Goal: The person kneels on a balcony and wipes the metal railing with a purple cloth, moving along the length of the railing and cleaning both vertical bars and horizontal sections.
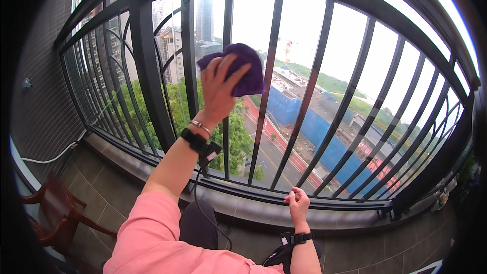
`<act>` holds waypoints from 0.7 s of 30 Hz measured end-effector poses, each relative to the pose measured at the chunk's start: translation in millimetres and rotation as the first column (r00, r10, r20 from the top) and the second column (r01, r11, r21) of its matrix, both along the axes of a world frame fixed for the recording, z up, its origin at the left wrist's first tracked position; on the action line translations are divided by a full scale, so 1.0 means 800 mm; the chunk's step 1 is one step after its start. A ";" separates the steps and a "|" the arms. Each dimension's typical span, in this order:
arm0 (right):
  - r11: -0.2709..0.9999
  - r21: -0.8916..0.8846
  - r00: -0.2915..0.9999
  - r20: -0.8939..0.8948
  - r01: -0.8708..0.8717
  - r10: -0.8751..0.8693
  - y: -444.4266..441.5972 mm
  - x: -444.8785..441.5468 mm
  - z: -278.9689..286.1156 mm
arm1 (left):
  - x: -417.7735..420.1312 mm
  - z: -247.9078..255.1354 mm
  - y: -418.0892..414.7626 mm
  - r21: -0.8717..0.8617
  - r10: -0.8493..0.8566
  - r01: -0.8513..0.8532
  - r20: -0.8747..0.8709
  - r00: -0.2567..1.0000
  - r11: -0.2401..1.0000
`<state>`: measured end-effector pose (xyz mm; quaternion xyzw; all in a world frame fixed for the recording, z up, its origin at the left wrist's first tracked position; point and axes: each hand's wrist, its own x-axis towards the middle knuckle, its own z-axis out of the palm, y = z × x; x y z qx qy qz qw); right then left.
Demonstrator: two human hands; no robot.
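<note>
With its fingers spread over it, my left hand (220, 83) holds a purple cloth (249, 70) flat against the glass panel (296, 91) of a balcony railing. The cloth covers part of the dark metal bars behind the glass. A bracelet and a black strap with a small cabled device are on my left wrist. Lower and to the right, my right hand (298, 201) is beside the bottom rail (262, 194), its fingers curled and no object visible in them. Whether it touches the rail is unclear. My right wrist also wears a black strap with a device.
A reddish-brown wooden chair (61, 213) stands on the tiled floor at the lower left. A pale hose (57, 159) runs by the tiled wall. Below the railing lies a low ledge (243, 209); a thick post (146, 64) rises at the left. Outside are trees, a road and a construction site.
</note>
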<state>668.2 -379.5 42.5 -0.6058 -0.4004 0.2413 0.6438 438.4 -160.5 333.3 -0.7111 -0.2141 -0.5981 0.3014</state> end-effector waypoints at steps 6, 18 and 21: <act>1.000 -0.005 1.000 0.009 -0.024 0.024 0.006 -0.012 0.007 | -0.027 0.117 0.032 0.054 0.069 -0.090 0.308 0.949 0.995; 1.000 -0.013 1.000 0.026 0.014 -0.013 0.004 -0.001 0.001 | 0.055 -0.154 -0.052 -0.132 -0.116 0.080 -0.296 0.948 0.988; 0.999 -0.035 0.998 0.059 0.008 -0.006 0.007 -0.008 0.001 | 0.040 -0.148 -0.047 -0.167 -0.200 0.159 -0.261 0.944 0.973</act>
